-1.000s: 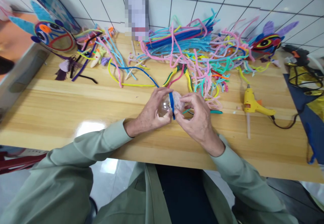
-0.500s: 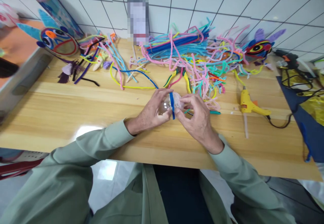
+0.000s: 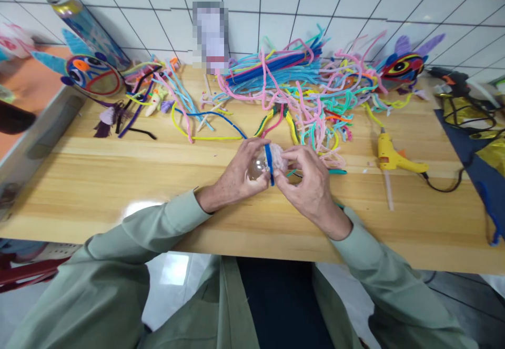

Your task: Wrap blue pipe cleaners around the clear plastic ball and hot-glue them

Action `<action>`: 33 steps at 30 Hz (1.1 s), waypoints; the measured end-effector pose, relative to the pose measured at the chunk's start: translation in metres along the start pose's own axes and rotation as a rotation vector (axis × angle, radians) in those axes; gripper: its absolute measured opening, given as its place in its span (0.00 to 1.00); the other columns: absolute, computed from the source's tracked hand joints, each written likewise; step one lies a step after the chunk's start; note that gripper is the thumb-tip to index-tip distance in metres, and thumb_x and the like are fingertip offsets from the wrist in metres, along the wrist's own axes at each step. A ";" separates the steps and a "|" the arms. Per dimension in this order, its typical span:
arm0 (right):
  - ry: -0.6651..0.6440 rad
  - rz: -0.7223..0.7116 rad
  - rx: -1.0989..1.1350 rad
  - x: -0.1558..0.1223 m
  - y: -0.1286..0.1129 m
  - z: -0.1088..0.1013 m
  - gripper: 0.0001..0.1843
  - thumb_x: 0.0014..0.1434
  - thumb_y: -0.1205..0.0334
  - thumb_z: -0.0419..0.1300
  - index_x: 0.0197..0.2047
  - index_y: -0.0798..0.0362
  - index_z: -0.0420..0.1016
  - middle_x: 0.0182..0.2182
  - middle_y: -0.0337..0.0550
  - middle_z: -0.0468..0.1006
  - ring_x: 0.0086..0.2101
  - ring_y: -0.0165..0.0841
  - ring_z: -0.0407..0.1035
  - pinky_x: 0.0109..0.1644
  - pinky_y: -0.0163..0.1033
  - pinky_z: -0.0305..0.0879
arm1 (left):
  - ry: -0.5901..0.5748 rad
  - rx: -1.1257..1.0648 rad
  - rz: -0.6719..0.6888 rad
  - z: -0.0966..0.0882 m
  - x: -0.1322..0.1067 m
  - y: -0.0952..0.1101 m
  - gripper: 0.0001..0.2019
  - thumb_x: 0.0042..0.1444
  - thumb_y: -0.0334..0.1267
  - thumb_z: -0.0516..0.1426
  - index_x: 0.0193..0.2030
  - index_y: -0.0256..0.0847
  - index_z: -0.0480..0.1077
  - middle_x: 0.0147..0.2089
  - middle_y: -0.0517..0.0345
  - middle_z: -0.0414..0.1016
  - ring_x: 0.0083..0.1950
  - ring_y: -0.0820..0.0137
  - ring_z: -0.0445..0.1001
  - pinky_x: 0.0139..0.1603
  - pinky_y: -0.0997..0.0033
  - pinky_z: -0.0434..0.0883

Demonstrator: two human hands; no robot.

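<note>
Between my hands is a clear round ball, its right half covered in pale pink fuzzy material. A blue pipe cleaner runs around its middle like a band. My left hand is wrapped around the clear side, thumb below and fingers above. On the pink side, my right hand presses with thumb and fingertips close to the blue band. Just beyond my hands lie pliers with yellow-and-green handles, their jaws partly covered by pipe cleaners.
A heap of coloured pipe cleaners lies along the tiled wall. Decorated fish-like figures stand left and right. A yellow glue gun with its cord rests at the right. A tall can leans at the back left.
The camera view has shifted slightly. Both hands keep the same hold on the ball, and the blue band stays around its middle.
</note>
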State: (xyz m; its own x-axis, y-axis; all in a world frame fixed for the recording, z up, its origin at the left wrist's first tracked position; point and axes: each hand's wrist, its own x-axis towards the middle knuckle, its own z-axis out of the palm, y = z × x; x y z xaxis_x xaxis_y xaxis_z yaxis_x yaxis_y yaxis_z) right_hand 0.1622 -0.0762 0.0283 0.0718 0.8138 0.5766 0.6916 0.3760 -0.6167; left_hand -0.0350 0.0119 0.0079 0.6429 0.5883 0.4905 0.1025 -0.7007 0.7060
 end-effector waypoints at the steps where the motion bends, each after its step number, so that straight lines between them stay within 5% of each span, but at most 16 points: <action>1: 0.000 -0.001 0.000 0.000 0.000 0.000 0.12 0.62 0.66 0.66 0.49 0.44 0.74 0.45 0.47 0.81 0.47 0.45 0.79 0.44 0.52 0.83 | -0.002 0.008 0.002 0.000 0.000 0.001 0.32 0.66 0.37 0.63 0.75 0.45 0.62 0.70 0.41 0.72 0.73 0.50 0.72 0.75 0.41 0.73; 18: -0.014 0.024 0.018 -0.001 0.003 -0.001 0.11 0.63 0.66 0.65 0.49 0.45 0.74 0.45 0.47 0.81 0.46 0.43 0.79 0.45 0.49 0.83 | 0.019 0.038 0.009 0.004 0.002 0.000 0.30 0.68 0.40 0.63 0.74 0.45 0.64 0.70 0.41 0.73 0.73 0.50 0.72 0.73 0.42 0.74; 25: -0.053 0.046 0.085 0.002 0.002 -0.008 0.03 0.71 0.60 0.64 0.47 0.45 0.75 0.44 0.45 0.81 0.44 0.41 0.79 0.42 0.46 0.82 | 0.014 0.033 -0.009 0.003 0.002 -0.002 0.30 0.68 0.42 0.63 0.74 0.45 0.63 0.69 0.41 0.73 0.71 0.51 0.73 0.72 0.42 0.74; 33: -0.031 0.106 0.029 0.002 -0.001 -0.005 0.08 0.64 0.64 0.67 0.45 0.45 0.73 0.42 0.44 0.79 0.42 0.40 0.78 0.41 0.46 0.84 | 0.012 0.062 -0.016 0.005 0.003 0.002 0.32 0.65 0.42 0.64 0.74 0.45 0.63 0.69 0.40 0.73 0.71 0.49 0.73 0.73 0.40 0.73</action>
State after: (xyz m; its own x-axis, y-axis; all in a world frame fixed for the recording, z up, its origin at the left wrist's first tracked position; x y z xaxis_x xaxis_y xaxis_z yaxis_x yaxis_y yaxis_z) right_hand 0.1651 -0.0768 0.0329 0.1213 0.8629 0.4906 0.6599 0.2991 -0.6893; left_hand -0.0287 0.0103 0.0080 0.6319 0.6041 0.4856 0.1601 -0.7148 0.6808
